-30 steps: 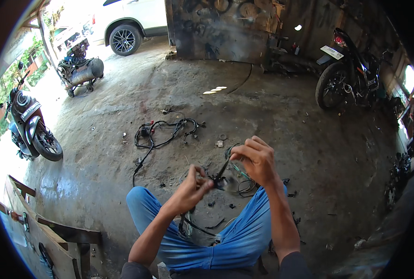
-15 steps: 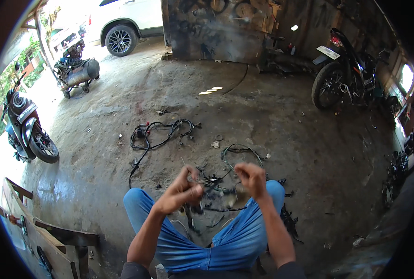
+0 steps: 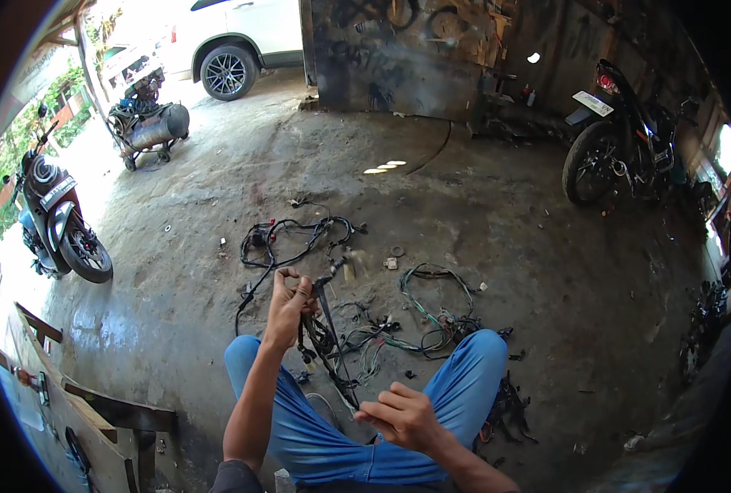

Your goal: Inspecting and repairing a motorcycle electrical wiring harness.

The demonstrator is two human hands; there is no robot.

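A bundle of dark wires [image 3: 319, 335] is shown raised between the fingers of the left hand [image 3: 285, 311] and those of the right hand [image 3: 405, 417]. By the left fingers the bundle is held: thumb and index finger are curled into a small ring, and the wires are hung just to their right, sloping down toward the right fingers. The right fingers are drawn narrow, and between their tips the lower end of a straight black strip [image 3: 331, 316] is held; the exact point of contact is covered by the fingertips. Just above and to the right of the left fingers, a dark end piece [image 3: 337, 264] is blurred, and its kind cannot be told.

Farther ahead of the left fingers, a black wiring harness [image 3: 260, 238] is laid on the floor [image 3: 513, 246]. Ahead and to the right of the right fingers, a loop of greenish wires [image 3: 406, 293] is seen; its near side is tangled with dark connectors that are hard to separate by eye. A white connector [image 3: 391, 263] is placed beyond that loop's left edge. To the right of the right fingers, beside the knee, black scraps [image 3: 509, 411] are partly hidden by the blue trousers [image 3: 456, 386].
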